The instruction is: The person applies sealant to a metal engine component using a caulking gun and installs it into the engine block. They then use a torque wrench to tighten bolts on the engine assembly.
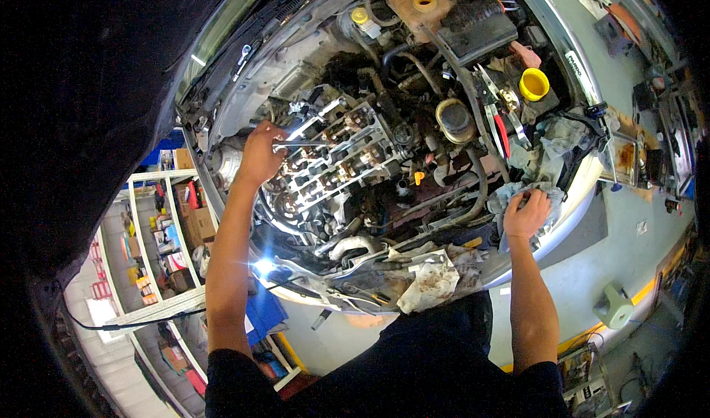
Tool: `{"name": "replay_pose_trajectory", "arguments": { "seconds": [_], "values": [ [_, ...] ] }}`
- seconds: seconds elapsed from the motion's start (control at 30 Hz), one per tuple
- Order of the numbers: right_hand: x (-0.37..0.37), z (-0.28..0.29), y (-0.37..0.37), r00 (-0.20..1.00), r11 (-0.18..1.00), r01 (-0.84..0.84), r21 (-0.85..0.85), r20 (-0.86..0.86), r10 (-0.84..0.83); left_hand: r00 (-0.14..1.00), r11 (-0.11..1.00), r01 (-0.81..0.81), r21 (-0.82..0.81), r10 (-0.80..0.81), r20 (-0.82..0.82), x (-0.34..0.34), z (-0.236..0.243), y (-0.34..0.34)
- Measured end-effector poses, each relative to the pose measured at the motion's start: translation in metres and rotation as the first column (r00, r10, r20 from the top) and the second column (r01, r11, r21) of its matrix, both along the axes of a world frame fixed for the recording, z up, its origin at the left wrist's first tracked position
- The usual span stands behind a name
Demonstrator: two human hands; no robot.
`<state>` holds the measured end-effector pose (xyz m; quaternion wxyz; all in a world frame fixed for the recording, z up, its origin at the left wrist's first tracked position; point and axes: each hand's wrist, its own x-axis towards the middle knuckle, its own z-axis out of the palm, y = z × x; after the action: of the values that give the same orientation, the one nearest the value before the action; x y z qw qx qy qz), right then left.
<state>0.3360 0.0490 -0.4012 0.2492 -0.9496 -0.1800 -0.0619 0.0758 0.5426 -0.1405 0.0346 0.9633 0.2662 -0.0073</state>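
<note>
Over the left end of the opened engine's cylinder head [333,159], my left hand [262,154] is closed around a slim shiny metal tool [303,143]. The tool points right across the exposed valve train; its working end is too small to make out. At the right front edge of the engine bay, my right hand [528,212] lies with bent fingers on a crumpled grey rag [551,193], seemingly gripping it. Beyond that hand are red-handled pliers [497,126] and a yellow cup-shaped cap [533,84].
A bright work lamp [264,267] shines at the front left edge. A stained cloth [429,281] and several hand tools [359,294] lie along the front edge. A ratchet [242,58] rests at the far left. Hoses [473,189] and an oil filter [455,116] fill the bay's right side.
</note>
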Motion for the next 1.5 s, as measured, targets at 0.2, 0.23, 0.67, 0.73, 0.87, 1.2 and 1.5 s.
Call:
{"name": "replay_pose_trajectory", "arguments": {
  "seconds": [0.2, 0.23, 0.67, 0.73, 0.87, 1.2, 1.5],
  "values": [
    [-0.001, 0.001, 0.001, 1.000, 1.000, -0.003, 0.003, 0.012, 0.003, 0.928, 0.962, -0.260, 0.084, 0.273, -0.253, -0.003, -0.011, 0.007],
    [-0.001, 0.002, 0.001, 1.000, 1.000, -0.004, 0.007, 0.014, 0.004, 0.894, 0.956, -0.269, 0.115, 0.292, -0.339, -0.002, -0.009, 0.008],
    [-0.001, 0.000, 0.000, 1.000, 1.000, -0.005, -0.001, -0.005, 0.005, 0.927, 0.966, -0.255, 0.033, 0.255, -0.274, -0.009, -0.017, 0.017],
    [-0.001, -0.001, -0.001, 1.000, 1.000, -0.011, 0.007, 0.007, 0.011, 0.914, 0.982, -0.188, 0.031, 0.186, -0.360, -0.012, -0.014, 0.018],
    [-0.001, 0.001, -0.001, 1.000, 1.000, -0.008, -0.007, 0.008, 0.008, 0.926, 0.993, -0.070, 0.090, 0.099, -0.365, -0.004, -0.011, 0.004],
    [0.000, 0.000, -0.002, 1.000, 1.000, -0.008, 0.000, 0.014, 0.008, 0.898, 0.994, 0.010, 0.112, 0.040, -0.438, 0.005, 0.004, 0.003],
    [0.000, 0.003, 0.000, 1.000, 1.000, -0.006, 0.009, 0.028, 0.005, 0.965, 0.995, -0.082, 0.057, 0.093, -0.244, 0.059, 0.025, -0.040]
  ]
}}
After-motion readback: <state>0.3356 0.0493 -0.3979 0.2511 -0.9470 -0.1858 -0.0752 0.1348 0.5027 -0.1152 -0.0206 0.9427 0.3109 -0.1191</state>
